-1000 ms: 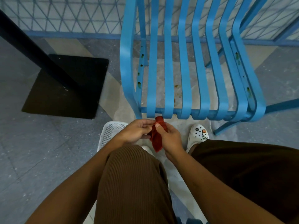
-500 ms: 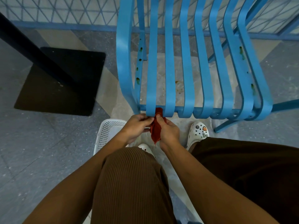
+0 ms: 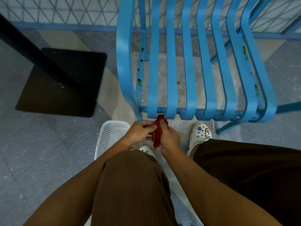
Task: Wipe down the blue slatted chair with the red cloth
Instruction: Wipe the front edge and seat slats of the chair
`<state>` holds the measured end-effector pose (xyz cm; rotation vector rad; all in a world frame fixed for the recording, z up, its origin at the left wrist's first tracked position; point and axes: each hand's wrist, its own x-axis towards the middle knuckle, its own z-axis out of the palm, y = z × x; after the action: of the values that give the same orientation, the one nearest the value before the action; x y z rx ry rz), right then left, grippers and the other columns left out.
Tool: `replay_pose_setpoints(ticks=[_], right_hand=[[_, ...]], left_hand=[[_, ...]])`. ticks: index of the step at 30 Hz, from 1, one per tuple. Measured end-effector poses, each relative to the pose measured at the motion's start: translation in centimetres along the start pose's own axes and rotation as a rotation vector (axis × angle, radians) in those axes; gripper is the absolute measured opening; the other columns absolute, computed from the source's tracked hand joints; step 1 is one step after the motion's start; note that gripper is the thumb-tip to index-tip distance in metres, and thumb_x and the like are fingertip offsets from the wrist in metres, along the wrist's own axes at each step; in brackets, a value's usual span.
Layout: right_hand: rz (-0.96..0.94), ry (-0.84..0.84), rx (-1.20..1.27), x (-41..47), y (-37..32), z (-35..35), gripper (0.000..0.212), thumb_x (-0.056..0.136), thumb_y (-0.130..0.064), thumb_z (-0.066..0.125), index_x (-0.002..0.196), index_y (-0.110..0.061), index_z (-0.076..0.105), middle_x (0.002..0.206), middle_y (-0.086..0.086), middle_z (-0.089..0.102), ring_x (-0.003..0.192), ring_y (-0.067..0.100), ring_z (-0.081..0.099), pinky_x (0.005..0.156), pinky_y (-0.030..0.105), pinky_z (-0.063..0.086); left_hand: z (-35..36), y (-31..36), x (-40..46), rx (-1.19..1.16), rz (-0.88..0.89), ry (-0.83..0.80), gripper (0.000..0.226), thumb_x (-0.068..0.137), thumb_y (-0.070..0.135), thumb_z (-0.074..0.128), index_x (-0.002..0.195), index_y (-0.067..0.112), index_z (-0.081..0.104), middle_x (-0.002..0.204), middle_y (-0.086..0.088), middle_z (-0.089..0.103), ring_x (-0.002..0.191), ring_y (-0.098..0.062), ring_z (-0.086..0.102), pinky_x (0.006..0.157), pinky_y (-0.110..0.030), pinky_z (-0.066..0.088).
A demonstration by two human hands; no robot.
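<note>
The blue slatted chair (image 3: 187, 70) stands in front of me, its seat slats curving down to a front rail. Rust spots mark its side bars. A bunched red cloth (image 3: 157, 134) hangs between my hands just below the front edge of the seat, its top touching the gap between the second and third slat ends. My left hand (image 3: 140, 132) pinches the cloth from the left. My right hand (image 3: 169, 136) grips it from the right with curled fingers.
A white plastic basket (image 3: 110, 137) sits on the floor by my left foot. A black post on a square black base (image 3: 65, 82) stands to the left. A blue mesh fence (image 3: 65, 12) runs behind the chair. My feet wear white clogs (image 3: 201, 136).
Both hands have carried the cloth up and forward to the chair's front edge. My view has moved closer to the seat.
</note>
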<state>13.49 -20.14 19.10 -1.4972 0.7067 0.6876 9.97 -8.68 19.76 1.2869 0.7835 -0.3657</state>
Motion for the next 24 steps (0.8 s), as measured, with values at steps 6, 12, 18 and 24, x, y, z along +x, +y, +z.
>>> replay_pose_setpoints(ticks=[6,12,18,24], right_hand=[[-0.114,-0.096,0.008,-0.8,-0.1,-0.7,0.011,0.095,-0.032,0.07,0.104,-0.025,0.072,0.105,0.002,0.075,0.099,0.019,0.071,0.088,0.035,0.06],[-0.087,-0.069,0.065,-0.2,-1.2,0.9,0.02,0.093,-0.031,0.073,0.104,-0.014,0.076,0.099,0.003,0.078,0.095,0.017,0.073,0.09,0.036,0.06],[-0.058,-0.051,0.045,0.4,-0.9,1.1,0.019,0.094,-0.034,0.071,0.095,-0.016,0.077,0.094,0.005,0.078,0.092,0.019,0.072,0.086,0.035,0.06],[-0.095,-0.104,0.02,0.3,0.0,0.3,0.02,0.093,-0.039,0.071,0.103,-0.023,0.077,0.099,0.0,0.078,0.099,0.02,0.072,0.096,0.046,0.058]], left_hand=[[-0.7,0.0,-0.2,-0.038,0.046,-0.025,0.023,0.098,0.013,0.062,0.121,0.01,0.067,0.112,-0.007,0.075,0.104,-0.019,0.072,0.086,-0.033,0.06],[-0.5,0.8,0.4,-0.033,0.106,0.037,0.024,0.099,0.013,0.061,0.122,0.014,0.067,0.107,-0.001,0.077,0.104,-0.014,0.072,0.079,-0.029,0.06],[-0.7,0.6,0.6,0.006,0.091,0.045,0.026,0.098,0.018,0.064,0.124,0.013,0.067,0.111,-0.003,0.076,0.105,-0.017,0.072,0.09,-0.039,0.06],[-0.8,0.1,0.0,-0.052,0.101,0.032,0.016,0.098,0.012,0.062,0.113,0.013,0.07,0.109,-0.009,0.075,0.101,-0.018,0.072,0.081,-0.032,0.061]])
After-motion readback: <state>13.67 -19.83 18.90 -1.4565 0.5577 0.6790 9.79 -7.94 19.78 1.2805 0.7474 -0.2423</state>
